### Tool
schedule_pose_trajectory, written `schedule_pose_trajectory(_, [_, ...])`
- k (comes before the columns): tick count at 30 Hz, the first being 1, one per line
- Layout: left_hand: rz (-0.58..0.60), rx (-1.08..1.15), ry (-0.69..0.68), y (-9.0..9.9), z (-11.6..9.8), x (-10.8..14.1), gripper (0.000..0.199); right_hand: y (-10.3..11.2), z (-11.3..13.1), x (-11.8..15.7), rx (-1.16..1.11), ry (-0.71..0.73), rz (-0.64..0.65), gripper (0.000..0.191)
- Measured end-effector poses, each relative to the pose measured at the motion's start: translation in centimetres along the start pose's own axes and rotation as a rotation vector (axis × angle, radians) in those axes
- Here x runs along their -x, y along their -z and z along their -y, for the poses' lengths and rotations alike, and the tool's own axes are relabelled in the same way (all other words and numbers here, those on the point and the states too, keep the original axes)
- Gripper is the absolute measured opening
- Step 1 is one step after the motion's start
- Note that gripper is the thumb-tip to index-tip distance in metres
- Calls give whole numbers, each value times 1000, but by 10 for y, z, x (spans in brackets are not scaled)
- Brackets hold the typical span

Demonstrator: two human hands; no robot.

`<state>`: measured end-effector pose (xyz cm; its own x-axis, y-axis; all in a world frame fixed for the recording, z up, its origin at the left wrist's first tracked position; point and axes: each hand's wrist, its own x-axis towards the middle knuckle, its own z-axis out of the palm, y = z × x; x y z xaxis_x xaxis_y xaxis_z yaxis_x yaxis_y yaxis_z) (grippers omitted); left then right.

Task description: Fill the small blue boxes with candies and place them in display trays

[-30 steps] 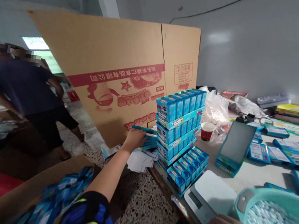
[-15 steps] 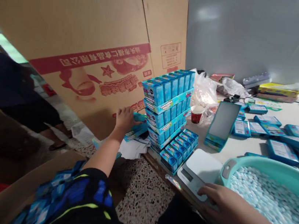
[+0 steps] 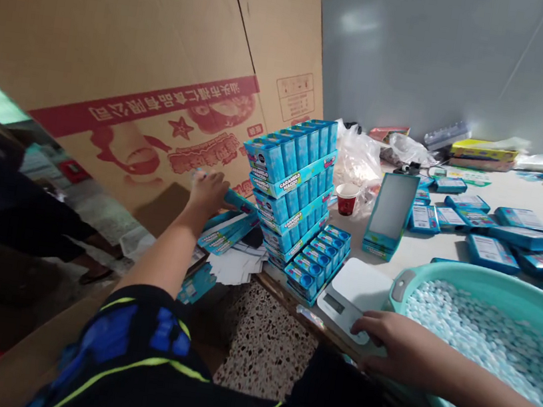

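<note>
My left hand (image 3: 208, 192) is closed round a blue carton piece (image 3: 240, 202), just above a pile of flat blue cartons (image 3: 227, 234) left of the stack. My right hand (image 3: 377, 333) rests at the front edge of the white scale (image 3: 358, 286), fingers curled; whether anything is under them is hidden. Between the hands stands a tall stack of blue candy boxes (image 3: 294, 186), with a lower tray of small blue boxes (image 3: 316, 264) against its right side. White paper sheets (image 3: 237, 266) lie at the table edge.
A teal tub (image 3: 473, 276) of pale blue candies stands at right. Behind are a red cup (image 3: 346, 200), an upright open blue box (image 3: 390, 213), scattered blue boxes (image 3: 491, 253) and plastic bags. A large cardboard carton (image 3: 174, 35) rises at left; a person's legs (image 3: 84, 241) show beyond.
My left hand has lifted and moved left with the blue piece, and more of the flat cartons shows. My right hand remains at the scale. The view has shifted slightly.
</note>
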<state>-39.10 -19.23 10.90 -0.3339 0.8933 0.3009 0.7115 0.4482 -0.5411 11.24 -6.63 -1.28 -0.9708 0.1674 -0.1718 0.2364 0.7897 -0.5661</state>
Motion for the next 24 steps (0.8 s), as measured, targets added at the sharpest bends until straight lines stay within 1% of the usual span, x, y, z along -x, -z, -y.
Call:
schedule_pose_trajectory(2, [26, 17, -78, 3, -9, -8, 36, 1, 1, 1, 4, 25, -5, 35])
schedule_pose_trajectory(4, [47, 38, -144, 6, -21, -18, 22, 2, 2, 2, 10, 40, -9, 36])
schedule_pose_trajectory(5, [49, 45, -159, 8, -27, -23, 15, 2, 2, 3, 15, 47, -10, 36])
schedule_pose_trajectory(6, [43, 50, -158, 10, -32, -28, 14, 2, 3, 3, 20, 53, -11, 36])
schedule_pose_trajectory(8, [7, 49, -106, 15, -41, -37, 23, 3, 4, 4, 32, 61, -10, 37])
schedule_pose_trajectory(10, [-44, 43, -7, 22, -45, -39, 29, 2, 5, 5, 39, 63, -6, 37])
schedule_pose_trajectory(12, [-93, 39, 124, 34, -41, -30, 30, 1, 5, 5, 50, 65, -10, 36])
schedule_pose_trajectory(13, [-112, 32, 198, 40, -37, -20, 30, 0, 5, 5, 61, 70, -11, 34])
schedule_pose_trajectory(14, [-136, 30, 289, 47, -32, -5, 29, -1, 5, 4, 76, 74, -13, 31])
schedule_pose_trajectory(15, [-172, 45, 387, 53, -28, 16, 28, -3, 5, 4, 93, 80, -17, 28])
schedule_pose_trajectory(16, [-216, 68, 490, 59, -24, 41, 27, -5, 5, 3, 111, 88, -22, 26])
schedule_pose_trajectory(17, [-299, 142, 634, 62, -23, 71, 24, -7, 5, 2, 129, 95, -23, 25])
schedule_pose_trajectory(18, [-400, 254, 725, 62, -25, 105, 24, -9, 5, 2, 145, 102, -26, 25])
schedule_pose_trajectory(20, [-625, 488, 1005, 56, -39, 176, 25, -12, 5, 2, 142, 141, -32, 25])
schedule_pose_trajectory(22, [-840, 784, 1325, 44, -64, 242, 28, -13, 4, 5, 87, 207, -43, 28])
schedule_pose_trajectory(23, [-884, 813, 1424, 38, -79, 270, 29, -13, 2, 7, 51, 235, -61, 33])
schedule_pose_trajectory(24, [-909, 822, 1488, 34, -95, 292, 28, -12, -2, 11, 23, 255, -88, 38])
